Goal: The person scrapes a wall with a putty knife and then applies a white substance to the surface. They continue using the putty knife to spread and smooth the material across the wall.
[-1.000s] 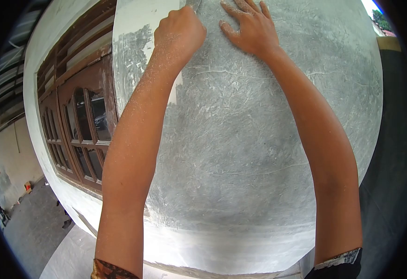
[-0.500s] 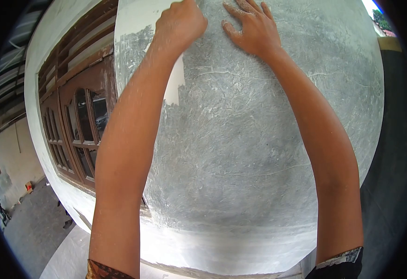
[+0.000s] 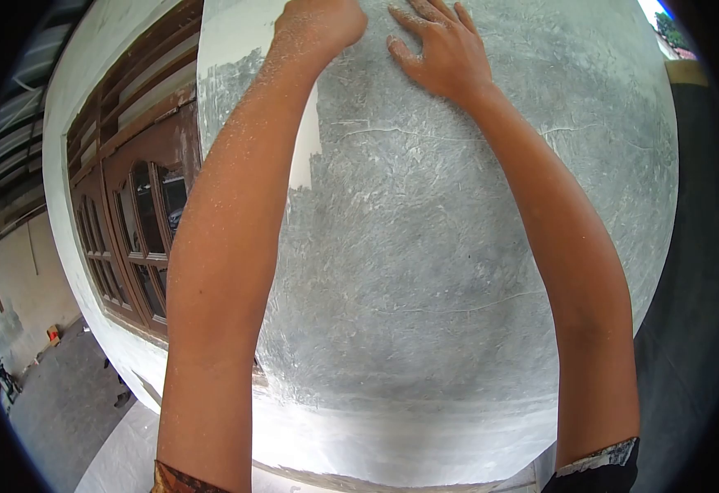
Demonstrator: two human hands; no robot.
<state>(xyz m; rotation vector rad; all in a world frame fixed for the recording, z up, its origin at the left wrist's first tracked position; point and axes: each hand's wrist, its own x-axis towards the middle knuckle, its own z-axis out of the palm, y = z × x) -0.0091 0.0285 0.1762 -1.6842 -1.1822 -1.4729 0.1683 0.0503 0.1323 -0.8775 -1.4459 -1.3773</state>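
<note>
A grey, rough plastered wall [image 3: 425, 230] with thin cracks fills the middle of the view. At its upper part my left hand [image 3: 322, 29] is closed, its fingers bent and partly cut off by the top edge; whatever it grips is hidden. White dust speckles that wrist and forearm. To the right, my right hand [image 3: 446, 45] lies on the wall with fingers spread and dusty, holding nothing. Beside and below my left hand runs a pale cream patch [image 3: 304, 152] of smoother coating.
A brown wooden window [image 3: 138, 197] with slats and glass panes is set in the wall at the left. Farther left are a concrete floor [image 3: 68, 403] and a metal roof [image 3: 27, 107]. A dark surface [image 3: 696, 230] stands at the far right.
My left hand has moved slightly up and is more cut off by the top edge. My right hand has shifted slightly left with the view and stays spread.
</note>
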